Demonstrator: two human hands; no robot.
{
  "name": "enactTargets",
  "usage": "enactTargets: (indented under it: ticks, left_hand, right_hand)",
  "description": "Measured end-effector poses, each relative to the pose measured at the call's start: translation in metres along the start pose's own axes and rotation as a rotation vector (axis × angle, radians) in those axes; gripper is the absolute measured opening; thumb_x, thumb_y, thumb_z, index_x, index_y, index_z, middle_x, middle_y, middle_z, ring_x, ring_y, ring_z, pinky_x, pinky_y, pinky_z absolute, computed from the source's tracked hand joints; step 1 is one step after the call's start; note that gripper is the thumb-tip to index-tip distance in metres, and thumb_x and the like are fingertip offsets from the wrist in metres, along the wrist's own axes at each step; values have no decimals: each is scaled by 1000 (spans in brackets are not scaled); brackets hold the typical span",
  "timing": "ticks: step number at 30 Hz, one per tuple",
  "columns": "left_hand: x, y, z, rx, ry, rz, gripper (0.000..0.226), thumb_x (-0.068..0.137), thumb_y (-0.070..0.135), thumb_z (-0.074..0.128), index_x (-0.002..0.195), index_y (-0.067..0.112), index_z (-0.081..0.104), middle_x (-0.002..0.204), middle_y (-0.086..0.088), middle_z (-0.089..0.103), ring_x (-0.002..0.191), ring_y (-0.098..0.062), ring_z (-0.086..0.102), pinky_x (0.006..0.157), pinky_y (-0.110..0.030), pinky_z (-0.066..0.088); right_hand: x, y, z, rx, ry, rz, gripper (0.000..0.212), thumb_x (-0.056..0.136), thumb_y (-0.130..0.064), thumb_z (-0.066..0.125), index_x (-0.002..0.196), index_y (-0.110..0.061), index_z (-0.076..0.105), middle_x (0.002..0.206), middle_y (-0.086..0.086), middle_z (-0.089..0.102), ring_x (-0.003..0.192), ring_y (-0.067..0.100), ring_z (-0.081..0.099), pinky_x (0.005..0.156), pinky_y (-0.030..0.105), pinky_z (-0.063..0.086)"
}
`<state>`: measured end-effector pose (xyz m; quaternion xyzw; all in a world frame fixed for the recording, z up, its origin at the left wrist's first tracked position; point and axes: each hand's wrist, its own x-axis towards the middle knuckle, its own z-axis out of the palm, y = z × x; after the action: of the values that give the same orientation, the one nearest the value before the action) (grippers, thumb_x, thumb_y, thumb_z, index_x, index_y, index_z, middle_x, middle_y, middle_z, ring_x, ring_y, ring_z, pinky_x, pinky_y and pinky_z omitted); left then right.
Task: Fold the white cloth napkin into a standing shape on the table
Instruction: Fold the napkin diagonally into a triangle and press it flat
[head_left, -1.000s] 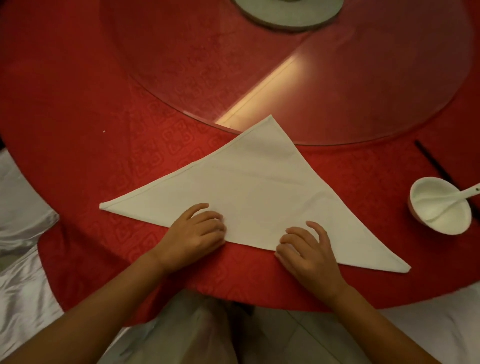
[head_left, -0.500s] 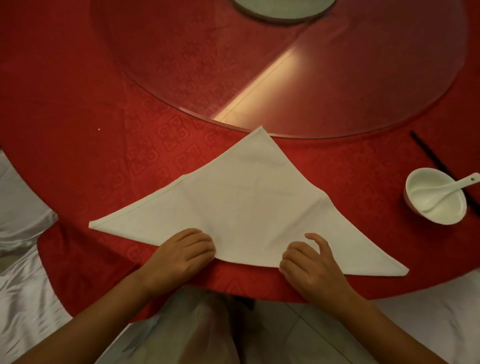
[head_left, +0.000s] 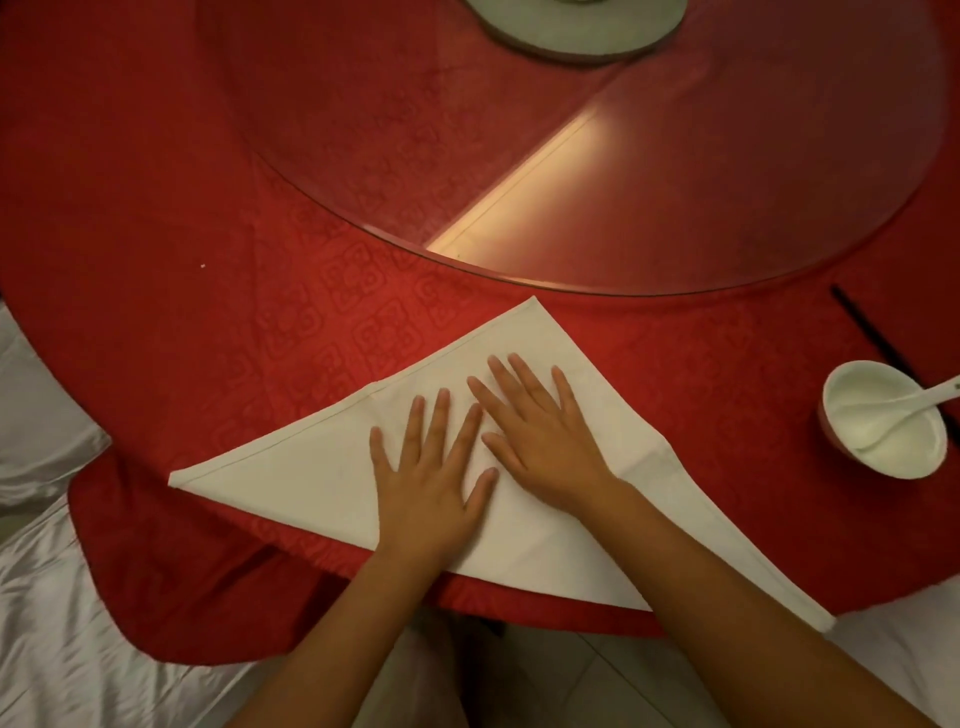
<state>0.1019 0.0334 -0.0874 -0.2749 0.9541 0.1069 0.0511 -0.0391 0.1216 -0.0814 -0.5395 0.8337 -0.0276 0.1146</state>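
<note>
The white cloth napkin (head_left: 311, 467) lies flat as a big triangle on the red tablecloth (head_left: 156, 234), its long edge along the table's near rim and its tip pointing away from me. My left hand (head_left: 431, 478) presses flat on the napkin's middle with fingers spread. My right hand (head_left: 540, 431) lies flat beside it, a little farther up, fingers straight and spread. The two hands almost touch. My right forearm covers part of the napkin's right half.
A glass turntable (head_left: 727, 182) fills the table's middle, with a grey round base (head_left: 571, 31) at the top. At the right stand a white bowl (head_left: 883, 447) holding a white spoon (head_left: 930, 397) and black chopsticks (head_left: 872, 332). White satin chair covers (head_left: 52, 597) flank the near edge.
Both hands left the napkin's near edge, where their fingers were curled, and moved up onto its middle, now flat and spread. The napkin slid nearer the table's rim.
</note>
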Motion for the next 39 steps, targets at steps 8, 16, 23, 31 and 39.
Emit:
enactTargets:
  ticks: [8, 16, 23, 31, 39]
  left_hand:
    - [12, -59, -1, -28, 27, -65, 65, 89, 60, 15, 147, 37, -3, 158, 1, -3, 144, -15, -9, 115, -44, -2]
    - [10, -54, -8, -31, -14, -89, 67, 87, 63, 11, 147, 37, -7, 157, 1, -11, 144, -15, -14, 116, -50, -1]
    - [8, 32, -17, -122, 61, 104, 68, 89, 63, 16, 149, 34, 5, 159, -4, -4, 145, -23, -6, 110, -55, -12]
    - [15, 96, 19, 20, -56, 332, 67, 86, 68, 3, 144, 40, -13, 156, 1, -17, 143, -23, -16, 109, -62, -15]
    - [13, 101, 14, 59, -109, 581, 58, 94, 50, 5, 148, 27, 4, 158, 0, 2, 145, -21, 2, 113, -56, -6]
  right_hand:
    - [39, 29, 4, 13, 50, 12, 62, 91, -52, 26, 147, -31, 6, 158, -3, 4, 145, 12, -2, 116, 39, -5]
    - [45, 39, -10, 97, 149, 166, 60, 96, -42, 30, 147, -19, 9, 158, -1, 8, 144, 11, 0, 116, 40, -4]
    - [-93, 58, -24, 197, 400, 681, 53, 86, -28, 58, 135, -15, 41, 137, 17, 47, 128, 34, 40, 104, 52, 29]
    - [-220, 64, -15, 157, 236, 1091, 39, 74, -22, 74, 106, -4, 59, 101, 23, 59, 92, 38, 53, 77, 45, 46]
    - [-238, 59, -6, 639, 381, 1276, 23, 84, -20, 64, 102, -9, 54, 95, 8, 58, 77, 18, 51, 63, 25, 36]
